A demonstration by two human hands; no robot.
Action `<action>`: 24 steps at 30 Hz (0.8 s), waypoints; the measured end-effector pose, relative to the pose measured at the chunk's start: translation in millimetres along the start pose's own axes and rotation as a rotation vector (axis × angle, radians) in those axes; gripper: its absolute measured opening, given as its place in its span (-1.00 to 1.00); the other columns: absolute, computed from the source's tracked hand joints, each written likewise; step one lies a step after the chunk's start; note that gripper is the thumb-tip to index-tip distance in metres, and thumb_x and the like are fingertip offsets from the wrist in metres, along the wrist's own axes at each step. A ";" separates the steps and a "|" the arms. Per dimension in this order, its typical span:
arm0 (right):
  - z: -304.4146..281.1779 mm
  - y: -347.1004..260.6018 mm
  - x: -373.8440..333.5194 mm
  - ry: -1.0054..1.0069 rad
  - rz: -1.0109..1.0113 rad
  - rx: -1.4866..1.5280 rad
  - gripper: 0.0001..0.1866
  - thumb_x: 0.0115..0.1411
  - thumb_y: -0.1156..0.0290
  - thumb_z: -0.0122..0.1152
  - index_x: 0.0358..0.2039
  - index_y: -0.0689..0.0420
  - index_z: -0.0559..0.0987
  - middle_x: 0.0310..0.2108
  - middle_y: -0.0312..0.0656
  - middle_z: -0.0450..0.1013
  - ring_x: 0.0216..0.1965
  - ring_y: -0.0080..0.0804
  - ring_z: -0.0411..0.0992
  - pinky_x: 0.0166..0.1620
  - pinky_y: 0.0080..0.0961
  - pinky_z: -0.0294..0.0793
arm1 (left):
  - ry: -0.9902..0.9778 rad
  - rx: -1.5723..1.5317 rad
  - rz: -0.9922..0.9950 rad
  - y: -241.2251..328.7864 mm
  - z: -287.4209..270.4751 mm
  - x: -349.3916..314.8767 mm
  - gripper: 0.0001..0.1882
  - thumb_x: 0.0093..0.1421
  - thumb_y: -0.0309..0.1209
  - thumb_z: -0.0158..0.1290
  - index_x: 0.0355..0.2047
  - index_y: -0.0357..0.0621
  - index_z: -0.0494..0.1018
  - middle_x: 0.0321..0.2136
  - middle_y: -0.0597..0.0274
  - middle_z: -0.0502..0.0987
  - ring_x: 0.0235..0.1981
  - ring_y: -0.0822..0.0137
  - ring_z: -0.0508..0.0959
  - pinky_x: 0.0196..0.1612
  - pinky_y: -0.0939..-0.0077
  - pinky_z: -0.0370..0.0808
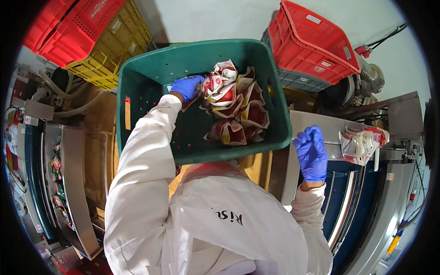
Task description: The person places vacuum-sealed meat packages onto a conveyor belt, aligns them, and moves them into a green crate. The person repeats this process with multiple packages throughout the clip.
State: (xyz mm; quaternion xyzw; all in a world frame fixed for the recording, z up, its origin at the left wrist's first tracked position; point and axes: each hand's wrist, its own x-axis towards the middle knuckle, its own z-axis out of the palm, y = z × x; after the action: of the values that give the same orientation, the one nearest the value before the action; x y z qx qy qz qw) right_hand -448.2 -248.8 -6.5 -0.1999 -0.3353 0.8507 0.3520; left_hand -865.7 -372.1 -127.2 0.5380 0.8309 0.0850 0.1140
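Observation:
Inside the green plastic crate [201, 156], my left hand [187, 87] in a blue glove closes on the edge of a red-and-white pouch [191, 101], partly hidden by the hand. Several more red-and-white pouches [229, 133] with dark backs lie heaped in the crate's middle and right side. My right hand [312, 156], also gloved in blue, is outside the crate at its right, with fingers curled in and nothing visible in them. It hovers by a metal ledge [298, 123]. Farther right, a bunch of similar pouches [362, 144] rests on the machine.
Stacked red crates [87, 27] and a yellow crate [110, 50] stand at the far left. Another red crate [311, 46] sits on a grey one [300, 80] at the far right. A dark blue conveyor belt [337, 197] runs at right; a metal trough [75, 183] is left.

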 end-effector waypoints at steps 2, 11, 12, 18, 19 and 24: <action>10.8 16.6 12.0 -0.103 0.062 0.000 -0.71 0.25 0.39 0.10 -0.04 0.18 0.42 -0.21 -0.19 0.41 -0.17 -0.32 0.40 -0.06 -0.39 0.40 | 0.156 0.037 0.138 -5.3 16.6 10.5 -0.58 0.12 -0.30 -0.04 0.04 0.08 0.33 -0.09 -0.01 0.51 -0.07 -0.04 0.50 -0.02 0.18 0.44; 86.3 88.2 33.5 0.126 0.267 -0.290 -0.72 0.26 0.37 0.07 -0.02 0.13 0.41 -0.16 -0.28 0.39 -0.10 -0.41 0.40 -0.03 -0.47 0.40 | 0.375 0.246 0.196 -37.4 83.4 30.5 -0.66 0.12 -0.39 -0.05 -0.06 -0.04 0.34 -0.42 0.11 0.56 -0.38 0.12 0.59 -0.35 0.18 0.45; 100.2 93.4 39.9 0.153 0.339 -0.291 -0.71 0.26 0.36 0.07 -0.02 0.12 0.41 -0.18 -0.29 0.38 -0.09 -0.42 0.40 -0.02 -0.48 0.39 | 0.336 0.320 0.208 -36.8 83.7 32.5 -0.68 0.12 -0.39 -0.06 -0.08 -0.01 0.35 -0.48 0.21 0.56 -0.45 0.13 0.58 -0.42 0.25 0.42; 85.3 145.4 74.2 0.235 0.723 -0.429 -0.44 0.21 0.25 0.17 0.19 0.04 0.25 0.03 -0.17 0.35 0.05 -0.31 0.33 0.06 -0.41 0.32 | 0.203 0.151 0.206 -38.2 87.1 52.2 -0.78 0.05 -0.40 0.00 -0.25 -0.08 0.43 -0.51 0.10 0.55 -0.44 0.11 0.59 -0.41 0.26 0.46; 77.4 157.3 78.4 0.230 0.760 -0.531 -0.39 0.20 0.21 0.19 0.21 0.00 0.21 0.07 -0.15 0.32 0.08 -0.31 0.29 0.08 -0.40 0.30 | 0.232 0.127 0.235 -41.4 86.7 51.3 -0.81 0.07 -0.40 -0.01 -0.27 -0.07 0.43 -0.53 0.11 0.55 -0.45 0.12 0.60 -0.42 0.25 0.46; 97.4 188.4 95.7 0.362 0.847 -0.922 -0.25 0.17 0.04 0.21 0.26 -0.03 0.12 0.03 -0.17 0.26 -0.01 -0.38 0.22 -0.01 -0.36 0.28 | 0.253 0.044 0.262 -48.2 69.6 41.3 -0.86 0.13 -0.38 -0.07 -0.31 -0.06 0.42 -0.56 0.09 0.55 -0.50 0.09 0.60 -0.44 0.20 0.50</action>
State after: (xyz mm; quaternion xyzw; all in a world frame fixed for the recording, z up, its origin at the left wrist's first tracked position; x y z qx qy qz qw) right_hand -656.2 -319.9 -82.7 -0.5854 -0.4936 0.6375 -0.0850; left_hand -904.6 -352.7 -210.8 0.6291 0.7630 0.1478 -0.0153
